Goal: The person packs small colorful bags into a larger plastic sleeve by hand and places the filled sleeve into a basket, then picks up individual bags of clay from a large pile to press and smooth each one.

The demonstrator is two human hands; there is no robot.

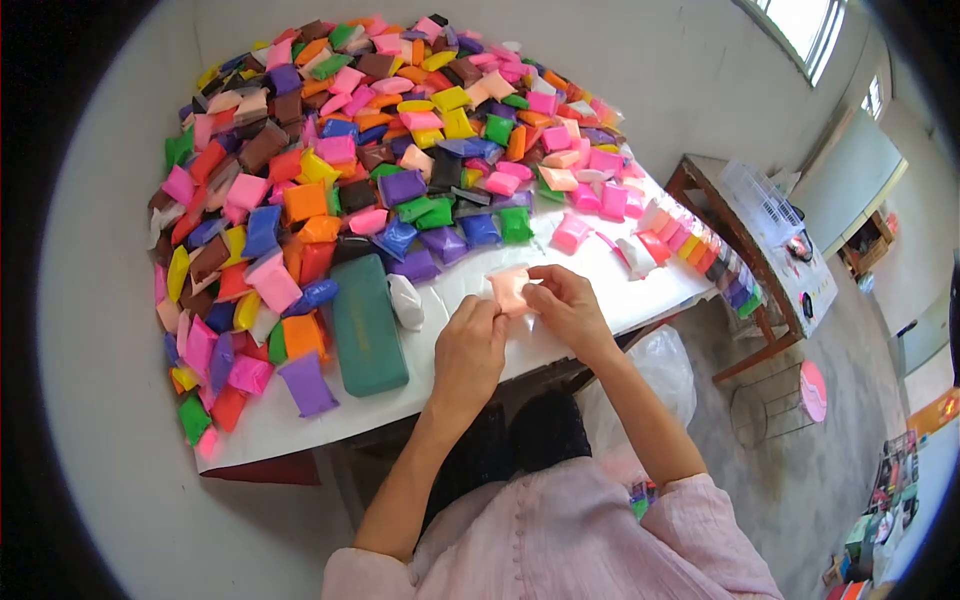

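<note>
A small peach packet [510, 291] is held over the front of the white table [450, 365]. My left hand [470, 350] pinches its left edge, and the fingers of my right hand [572, 310] are closed on its right side. Left of my hands lie a white packet [405, 303] and a long dark green box [368, 325]. Behind them, a large heap of colourful packets [400, 130] covers much of the table. A pink packet [571, 232] lies just beyond my right hand.
A row of packets in many colours [700, 250] lines the table's right edge. Farther right are a wooden table [765, 270] with a white basket [762, 203] and a wire stand with a pink top [813, 391]. A clear plastic bag [660, 375] hangs below the table.
</note>
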